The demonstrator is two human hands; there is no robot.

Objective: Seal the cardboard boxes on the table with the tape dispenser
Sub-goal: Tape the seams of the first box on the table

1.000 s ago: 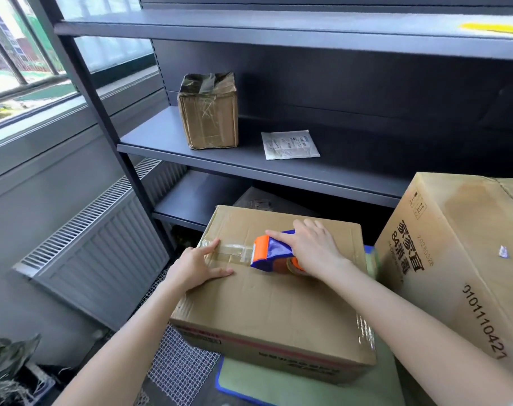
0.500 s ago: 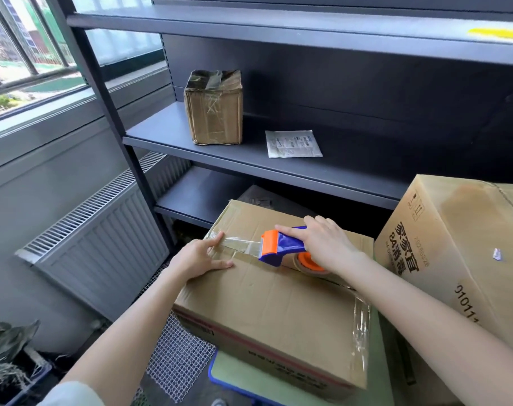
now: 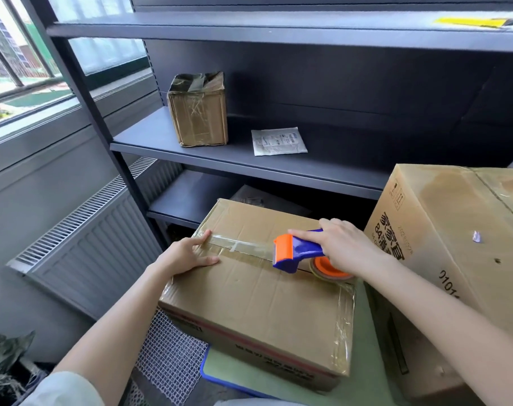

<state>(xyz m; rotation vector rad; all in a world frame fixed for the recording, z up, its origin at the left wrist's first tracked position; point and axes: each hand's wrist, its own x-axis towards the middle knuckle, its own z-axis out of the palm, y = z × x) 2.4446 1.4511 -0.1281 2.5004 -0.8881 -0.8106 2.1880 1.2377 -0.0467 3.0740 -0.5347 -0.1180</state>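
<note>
The box sits on the near-left part of the green table with its flaps closed. A clear strip of tape runs along the seam from the left edge toward the middle. The left hand lies on the box's left end, forefinger by the start of the tape and thumb stretched out along the lid, pressing down and grasping nothing. The right hand is wrapped round the blue handle of the dispenser, forefinger laid along the top toward the orange end, so the tool is firmly held. The orange roll sits under the palm, down against the lid right of centre as far as I can see. I judge the box stiff along its edges but springy mid-lid where the flaps meet, so a steadying push belongs near a rim or corner, where the left hand has it. It looks light enough to skid on the smooth table if the tape is tugged, hence the need for a holding hand. The dispenser looks to be hard, light plastic, best taken by the handle, clear of the cutter at the orange end. The tape is thin, sticky and quick to wrinkle, and the strips along the right and near edges show creases. A bigger box stands just to the right. A small box and a white packet lie on the far shelf.
</note>
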